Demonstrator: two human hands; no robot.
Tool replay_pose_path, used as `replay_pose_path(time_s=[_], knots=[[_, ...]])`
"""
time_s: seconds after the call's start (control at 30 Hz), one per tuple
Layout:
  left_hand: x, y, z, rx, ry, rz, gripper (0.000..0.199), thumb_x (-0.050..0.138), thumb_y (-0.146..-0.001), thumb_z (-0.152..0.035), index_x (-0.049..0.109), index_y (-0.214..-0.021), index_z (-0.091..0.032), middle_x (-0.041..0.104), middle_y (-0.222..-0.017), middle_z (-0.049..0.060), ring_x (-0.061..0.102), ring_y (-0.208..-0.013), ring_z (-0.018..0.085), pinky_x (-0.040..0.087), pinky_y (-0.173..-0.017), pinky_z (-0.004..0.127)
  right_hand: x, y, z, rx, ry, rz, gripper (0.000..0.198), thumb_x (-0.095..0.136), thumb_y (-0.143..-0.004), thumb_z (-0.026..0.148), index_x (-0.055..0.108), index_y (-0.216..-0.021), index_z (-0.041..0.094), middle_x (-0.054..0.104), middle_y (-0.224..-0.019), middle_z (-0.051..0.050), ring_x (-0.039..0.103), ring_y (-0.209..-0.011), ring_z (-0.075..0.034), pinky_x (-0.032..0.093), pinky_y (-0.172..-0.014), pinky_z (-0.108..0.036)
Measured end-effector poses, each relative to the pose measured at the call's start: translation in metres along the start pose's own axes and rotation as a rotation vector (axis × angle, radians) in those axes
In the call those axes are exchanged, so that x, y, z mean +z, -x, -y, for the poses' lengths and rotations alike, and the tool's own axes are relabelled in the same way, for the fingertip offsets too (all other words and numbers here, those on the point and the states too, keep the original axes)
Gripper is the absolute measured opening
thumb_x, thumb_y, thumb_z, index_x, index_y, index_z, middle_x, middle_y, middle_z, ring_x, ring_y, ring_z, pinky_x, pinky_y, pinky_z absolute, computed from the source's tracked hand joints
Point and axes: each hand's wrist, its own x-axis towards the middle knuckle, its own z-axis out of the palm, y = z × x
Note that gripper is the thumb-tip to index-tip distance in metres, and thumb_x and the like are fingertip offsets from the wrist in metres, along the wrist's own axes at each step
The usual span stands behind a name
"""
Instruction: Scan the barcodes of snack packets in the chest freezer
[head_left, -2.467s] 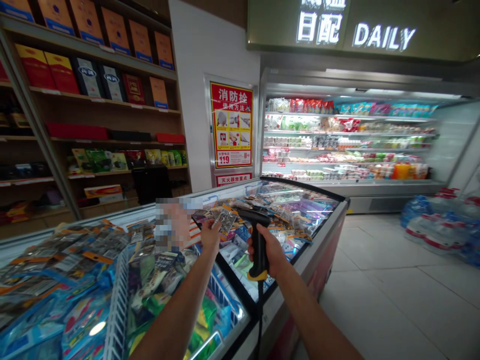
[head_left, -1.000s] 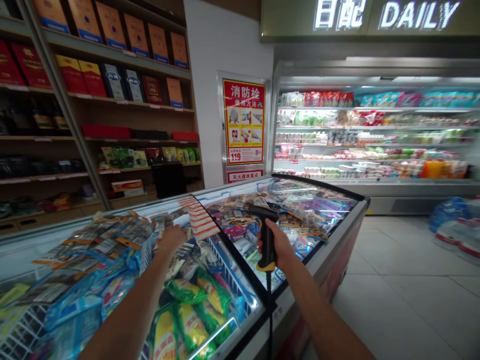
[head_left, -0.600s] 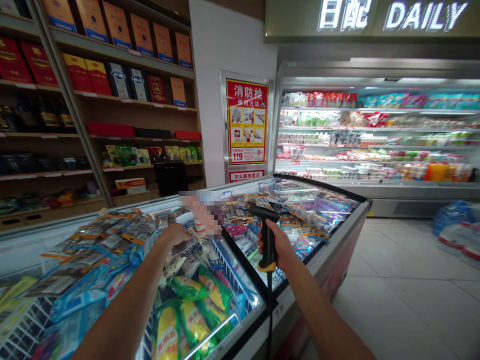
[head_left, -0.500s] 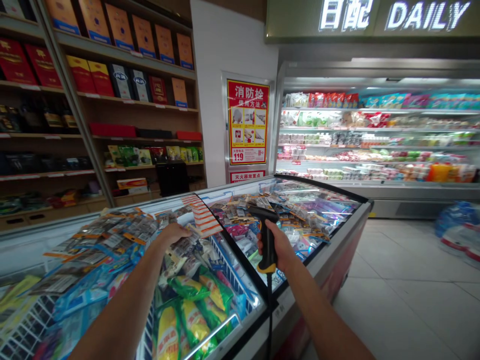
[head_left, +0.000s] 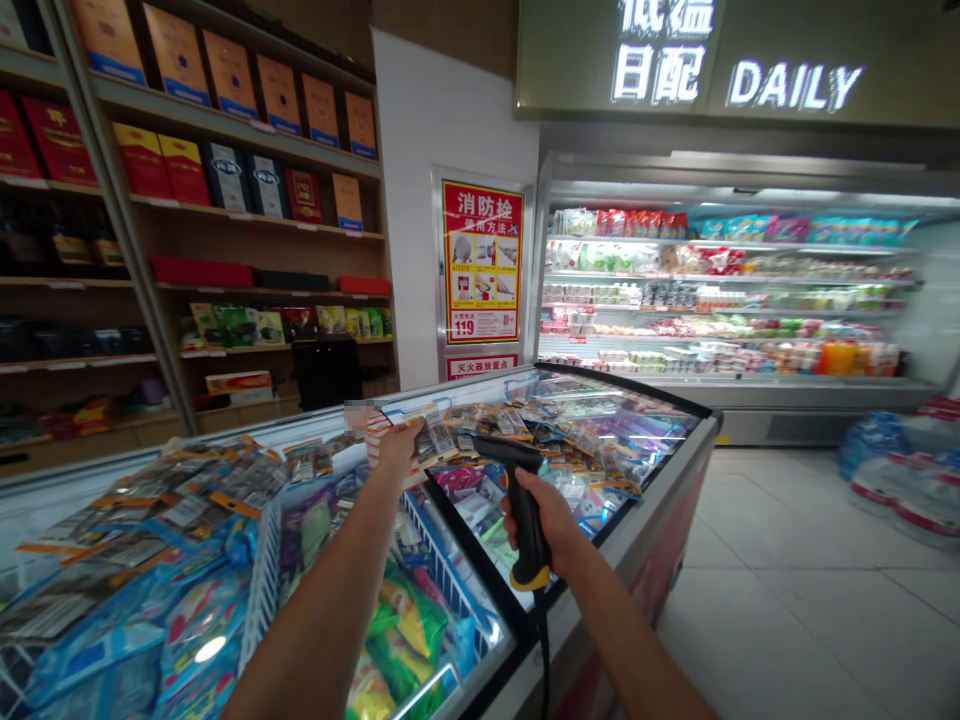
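My right hand [head_left: 553,515] is wrapped round the grip of a black and yellow barcode scanner [head_left: 531,530], whose head points left over the freezer. Its cable hangs down from the handle. My left hand [head_left: 401,448] is stretched forward above the freezer, its fingers closed on the edge of a flat packet [head_left: 436,436] with a printed label. Just left of those fingers shows an orange-and-white striped piece [head_left: 377,428], partly hidden by the hand. Beneath my left arm lie green and yellow bags [head_left: 412,615] in a white wire basket [head_left: 262,580].
The chest freezer has a black-framed glass lid [head_left: 480,540] on its right half. Flat brown packets [head_left: 202,475] and blue bags [head_left: 97,650] fill the left. Boxed shelves [head_left: 255,120] stand behind, a lit fridge [head_left: 720,290] at the back right, bottle packs [head_left: 900,480] on the floor.
My left hand has moved right and slightly up; the striped piece now shows on its left and a labelled packet on its right. The scanner has shifted slightly left and down in view.
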Motion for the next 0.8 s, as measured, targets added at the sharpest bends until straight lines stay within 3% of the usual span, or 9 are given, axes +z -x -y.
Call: replay_pose_path(time_s=[0.17, 0.37, 0.47, 0.67, 0.8], knots=[[0.015, 0.003, 0.004, 0.034, -0.014, 0.002, 0.017, 0.066, -0.056, -0.020, 0.050, -0.057, -0.015, 0.050, -0.044, -0.004, 0.047, -0.039, 0.009, 0.039, -0.041, 0.021, -0.008, 0.003, 0.004, 0.004, 0.015, 0.023, 0.031, 0.058, -0.067, 0.046, 0.052, -0.073, 0.016, 0.054, -0.049, 0.004, 0.046, -0.035, -0.008, 0.038, -0.030, -0.019], [0.024, 0.004, 0.001, 0.082, -0.072, -0.045, 0.013, 0.062, -0.062, -0.019, 0.051, -0.060, -0.014, 0.046, -0.045, -0.005, 0.045, -0.038, 0.008, 0.039, -0.041, 0.021, -0.015, -0.001, 0.006, -0.028, 0.007, -0.031, 0.030, 0.057, -0.069, 0.045, 0.053, -0.074, 0.015, 0.054, -0.049, 0.004, 0.046, -0.035, -0.008, 0.039, -0.030, -0.019], [0.035, 0.003, -0.001, 0.077, -0.021, -0.096, 0.010, 0.058, -0.066, -0.013, 0.054, -0.075, -0.014, 0.047, -0.049, -0.005, 0.047, -0.040, 0.007, 0.043, -0.045, 0.022, -0.022, -0.004, 0.010, -0.040, -0.009, -0.070, 0.029, 0.057, -0.069, 0.044, 0.053, -0.073, 0.016, 0.055, -0.049, 0.003, 0.047, -0.035, -0.008, 0.039, -0.031, -0.020], [0.081, 0.005, 0.009, 0.079, 0.054, -0.003, 0.052, 0.051, -0.070, -0.005, 0.038, -0.118, -0.018, 0.054, -0.060, -0.004, 0.056, -0.050, 0.009, 0.049, -0.055, 0.024, -0.040, -0.002, 0.024, -0.075, -0.052, -0.146, 0.024, 0.056, -0.072, 0.040, 0.053, -0.076, 0.016, 0.054, -0.049, 0.003, 0.046, -0.035, -0.008, 0.039, -0.031, -0.020], [0.116, 0.008, 0.028, 0.234, -0.281, 0.078, 0.056, 0.045, -0.072, -0.007, 0.032, -0.125, -0.019, 0.061, -0.077, 0.002, 0.062, -0.067, 0.014, 0.050, -0.063, 0.030, -0.052, 0.004, 0.034, -0.094, -0.070, -0.193, 0.024, 0.055, -0.073, 0.039, 0.054, -0.076, 0.016, 0.054, -0.049, 0.003, 0.046, -0.035, -0.008, 0.039, -0.031, -0.019]])
